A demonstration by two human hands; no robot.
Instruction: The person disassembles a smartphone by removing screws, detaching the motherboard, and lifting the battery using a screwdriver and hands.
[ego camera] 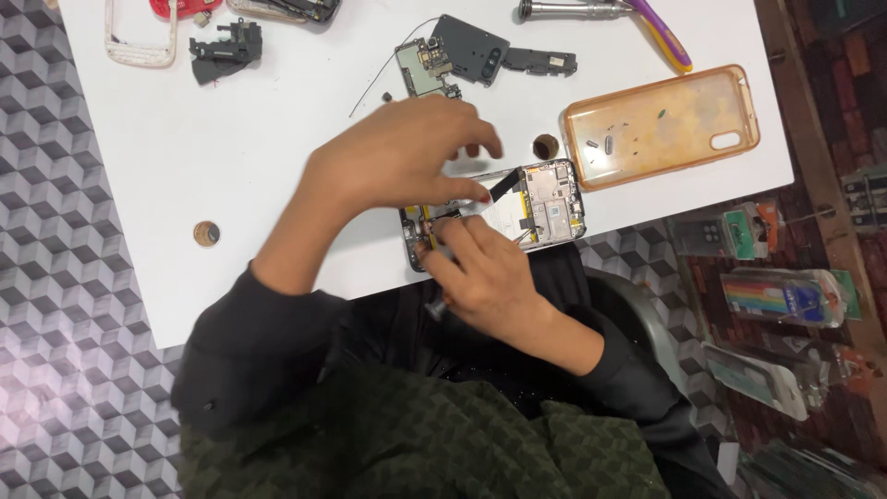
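While we've got the opened phone (545, 205) sitting right at the near edge of the white table (277, 166), both our hands are on it. Its back is off and the metal shields and boards inside are showing. Our left hand (397, 157) hovers over the middle of it, fingertips pinched on a thin black strip, looks like a flex ribbon, that lifts up from the frame. Our right hand (480, 273) is closed around a slim tool, probably a small screwdriver or tweezers, with the tip down in the lower end of the phone; can't tell exactly what the tip touches because the fingers cover it.

So we'd call this mid-teardown, working parts loose inside the frame. Whatever comes next wants a light touch, since that ribbon looks easy to tear and the tip sits close to it.

Count of what's around: one clear orange phone case (661, 125) lying just beside the phone, with a few tiny screws and bits in it; one dark camera-cover plate with a small board (453, 55) further up; one purple-and-yellow handled tool (661, 32); two small round brownish caps (206, 234), one near the phone, one well apart at the left; one white frame (139, 42) in the far corner.
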